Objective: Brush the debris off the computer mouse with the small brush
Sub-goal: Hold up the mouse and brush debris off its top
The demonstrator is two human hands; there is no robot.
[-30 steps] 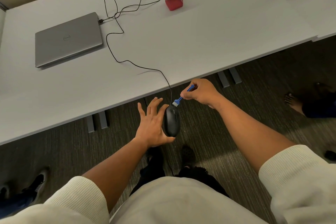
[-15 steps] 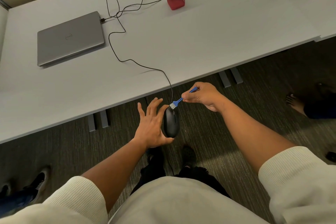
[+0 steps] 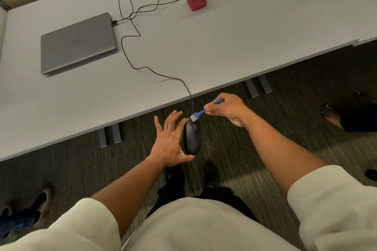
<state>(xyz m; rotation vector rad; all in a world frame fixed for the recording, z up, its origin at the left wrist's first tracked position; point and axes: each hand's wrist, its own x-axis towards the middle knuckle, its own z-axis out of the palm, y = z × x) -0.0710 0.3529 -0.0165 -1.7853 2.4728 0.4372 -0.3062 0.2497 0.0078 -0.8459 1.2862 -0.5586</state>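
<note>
My left hand [image 3: 170, 144] cradles the black computer mouse [image 3: 191, 138] in front of the desk [image 3: 234, 47] edge, above the carpet, thumb hooked under its near end and fingers spread almost straight along its left side. My right hand [image 3: 228, 109] pinches the small blue brush [image 3: 201, 112] with curled fingers, its white bristles touching the mouse's front end where the cable [image 3: 130, 32] enters.
</note>
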